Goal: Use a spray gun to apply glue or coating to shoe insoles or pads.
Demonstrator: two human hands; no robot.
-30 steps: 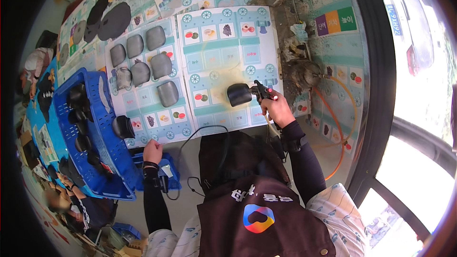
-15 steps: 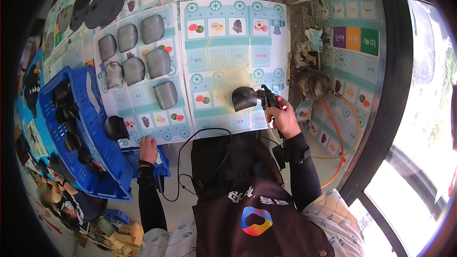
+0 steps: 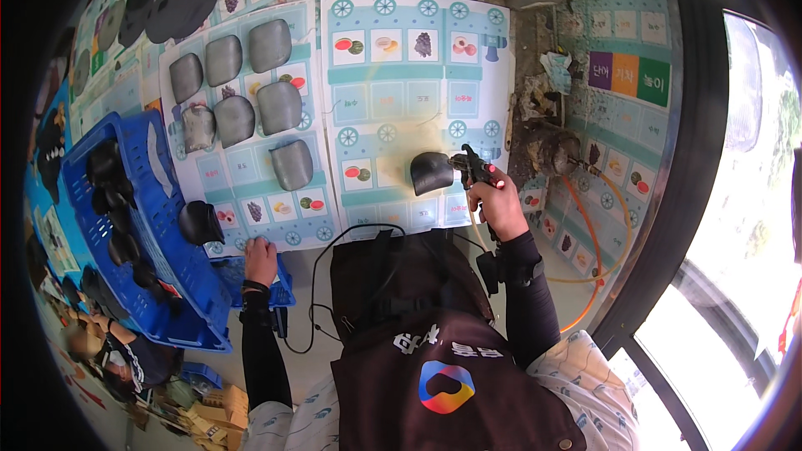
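My right hand (image 3: 498, 207) is closed round a black spray gun (image 3: 474, 169) with red knobs and a pale hose. The nozzle points left at a single dark, curved, leather-like piece (image 3: 432, 174) lying on the right printed sheet (image 3: 380, 75). Around that piece the sheet carries a yellowish stain. My left hand (image 3: 261, 262) holds nothing; its fingers rest at the near edge of the left printed sheet (image 3: 242, 232). Several grey curved pieces (image 3: 236, 121) lie on that sheet. Near my left hand, a black piece (image 3: 200, 223) sits between the sheet and a blue crate.
The blue crate (image 3: 190, 301) at left holds several black pieces (image 3: 107, 164). Large dark flat shapes (image 3: 182, 2) lie at the far left. An orange hose (image 3: 596, 284) runs down at right beside a dark-framed window (image 3: 706, 117). A black cable (image 3: 313, 305) loops before me.
The whole view has shifted slightly. Both hands, the spray gun and the pieces keep almost the same places on the table.
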